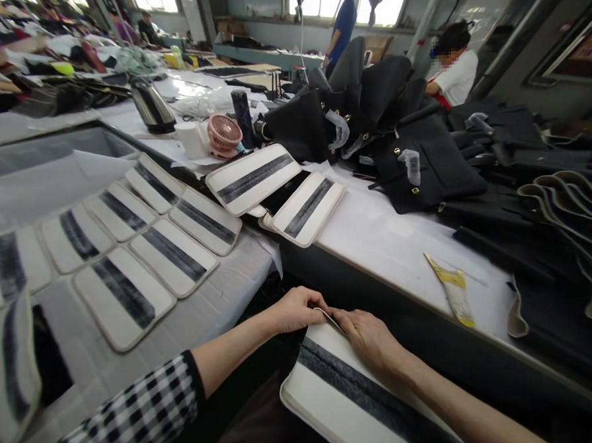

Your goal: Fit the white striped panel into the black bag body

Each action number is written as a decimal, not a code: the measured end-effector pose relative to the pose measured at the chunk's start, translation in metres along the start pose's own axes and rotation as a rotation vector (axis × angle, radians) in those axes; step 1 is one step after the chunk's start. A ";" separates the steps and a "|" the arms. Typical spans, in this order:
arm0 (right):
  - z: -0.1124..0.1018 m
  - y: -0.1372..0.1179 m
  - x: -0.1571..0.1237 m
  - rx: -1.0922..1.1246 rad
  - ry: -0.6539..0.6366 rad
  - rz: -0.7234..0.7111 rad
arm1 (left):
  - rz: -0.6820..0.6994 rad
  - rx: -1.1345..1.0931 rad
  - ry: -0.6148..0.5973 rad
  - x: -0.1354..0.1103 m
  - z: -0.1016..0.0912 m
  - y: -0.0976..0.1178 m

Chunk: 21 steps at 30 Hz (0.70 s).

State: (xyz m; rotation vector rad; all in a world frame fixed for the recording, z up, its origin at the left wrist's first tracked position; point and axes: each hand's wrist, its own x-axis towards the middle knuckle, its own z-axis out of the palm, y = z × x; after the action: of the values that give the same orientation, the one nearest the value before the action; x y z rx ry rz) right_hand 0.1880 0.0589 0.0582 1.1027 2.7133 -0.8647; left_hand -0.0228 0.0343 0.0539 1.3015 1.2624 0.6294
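A cream panel with a dark stripe down its middle (pixel 344 391) lies low in front of me, below the table edge. My left hand (pixel 298 308) is closed on the panel's far corner, fingers curled round its edge. My right hand (pixel 369 340) rests on the same end, thumb and fingers pinched on that edge beside the left hand. Several like striped panels (pixel 149 255) lie in rows on the white table at the left, and two more (pixel 279 192) are stacked at the table corner.
A heap of black bags (pixel 390 130) and black straps (pixel 563 214) covers the right table. A yellow tube (pixel 453 292) lies near its front edge. A pink fan (pixel 224 134), a kettle (pixel 151 107) and a dark bottle (pixel 243 117) stand behind. Other people work at the back.
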 end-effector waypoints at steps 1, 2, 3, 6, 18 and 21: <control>0.000 0.000 0.000 0.008 -0.007 0.003 | 0.002 -0.002 0.004 0.000 0.000 0.000; -0.001 0.000 0.001 0.015 -0.014 0.006 | 0.003 -0.005 0.005 0.001 0.000 -0.001; -0.001 0.000 0.001 0.020 -0.020 0.010 | 0.003 -0.010 0.002 0.001 -0.001 -0.001; -0.001 -0.004 0.003 0.039 -0.035 0.028 | -0.008 -0.042 -0.013 0.001 -0.001 -0.003; -0.008 -0.010 0.009 0.088 -0.143 0.041 | -0.365 -0.538 -0.200 -0.003 -0.026 -0.034; -0.008 -0.011 0.010 0.060 -0.156 0.076 | -0.477 -0.638 -0.085 -0.008 0.002 -0.052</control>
State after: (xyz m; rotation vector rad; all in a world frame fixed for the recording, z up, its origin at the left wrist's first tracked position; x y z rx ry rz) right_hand 0.1739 0.0628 0.0669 1.0925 2.5183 -0.9819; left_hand -0.0386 0.0143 0.0076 0.4725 1.1168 0.5575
